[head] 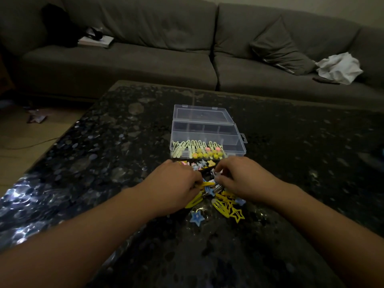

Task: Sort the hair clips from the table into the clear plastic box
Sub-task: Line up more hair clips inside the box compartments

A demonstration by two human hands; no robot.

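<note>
Clear glossy plastic box [207, 129]; polished speckled stone table [104, 163]; matt cloth sofa [145, 59].

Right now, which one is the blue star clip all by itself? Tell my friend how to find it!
Start at the clear plastic box on the dark table, then come toward the two hands digging in the pile of clips. Just nearer than that pile lies the blue star clip, beside a yellow star outline clip. It is solid blue, with a pale star in its middle.

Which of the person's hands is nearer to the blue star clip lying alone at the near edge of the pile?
Left, though narrowly. The left hand is up-left of the blue star clip; the right hand sits farther off, up-right.
</note>
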